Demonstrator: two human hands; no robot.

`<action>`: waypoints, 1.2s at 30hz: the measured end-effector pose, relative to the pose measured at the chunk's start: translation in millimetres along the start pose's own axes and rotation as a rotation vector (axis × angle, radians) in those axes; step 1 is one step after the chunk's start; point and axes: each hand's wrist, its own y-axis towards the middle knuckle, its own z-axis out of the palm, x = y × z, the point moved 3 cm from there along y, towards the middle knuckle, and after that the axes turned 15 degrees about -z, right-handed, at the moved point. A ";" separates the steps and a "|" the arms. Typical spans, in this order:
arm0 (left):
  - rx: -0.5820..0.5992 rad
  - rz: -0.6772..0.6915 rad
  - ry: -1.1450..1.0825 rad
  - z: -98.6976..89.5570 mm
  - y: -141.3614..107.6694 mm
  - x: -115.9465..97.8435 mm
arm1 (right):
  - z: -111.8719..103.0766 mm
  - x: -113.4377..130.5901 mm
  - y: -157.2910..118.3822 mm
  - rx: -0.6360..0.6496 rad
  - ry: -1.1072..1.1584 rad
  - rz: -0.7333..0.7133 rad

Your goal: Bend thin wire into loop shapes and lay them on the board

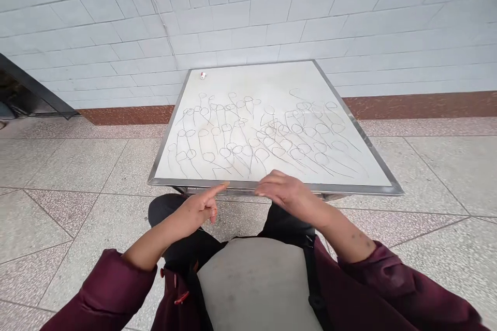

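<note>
Many thin dark strands (261,154), each with a round loop and trailing tails, lie in rough rows on a white tabletop (256,80). They look like fine wire; the material is too thin to tell. My left hand (198,209) is at the near metal edge (240,185), index finger stretched out to the rim and the other fingers loosely curled. Nothing shows in it. My right hand (289,194) is held palm down over the same edge, fingers extended and slightly bent, close to the nearest loops. Its palm side is hidden, and I see nothing held.
A small white and red object (203,76) sits at the table's back left corner. Behind the table stands a white tiled wall (248,15) with a hanging cord (155,5). Speckled floor (77,165) surrounds the table. My knees (166,212) are beneath the near edge.
</note>
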 end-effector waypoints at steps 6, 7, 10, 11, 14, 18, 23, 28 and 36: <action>0.139 -0.044 -0.191 5.6 8.9 -8.8 | 33.5 34.8 40.1 0.117 -0.095 -0.141; 0.176 -0.055 -0.240 6.0 9.0 -9.2 | 36.9 33.5 39.7 0.102 -0.103 -0.125; 0.224 -0.077 -0.353 0.4 8.1 -8.7 | 43.6 24.9 32.9 0.032 -0.010 -0.053; 0.212 -0.069 -0.371 -3.8 7.8 -8.3 | 45.1 21.9 30.4 -0.006 0.063 -0.012; 0.092 -0.016 -0.423 -18.2 9.5 -5.6 | 50.2 13.9 23.7 -0.150 0.436 0.235; -0.037 0.074 -0.655 -16.9 16.6 -0.5 | 63.4 13.1 16.6 -0.317 1.170 0.642; -0.085 0.130 -0.887 16.3 22.8 -1.0 | 67.3 20.9 17.5 -0.379 1.586 0.750; -0.182 0.162 -0.913 28.9 20.1 -6.7 | 61.6 24.7 19.9 -0.398 1.604 0.743; -0.374 0.224 -0.858 38.5 12.4 -12.8 | 56.2 24.6 18.9 -0.335 1.433 0.633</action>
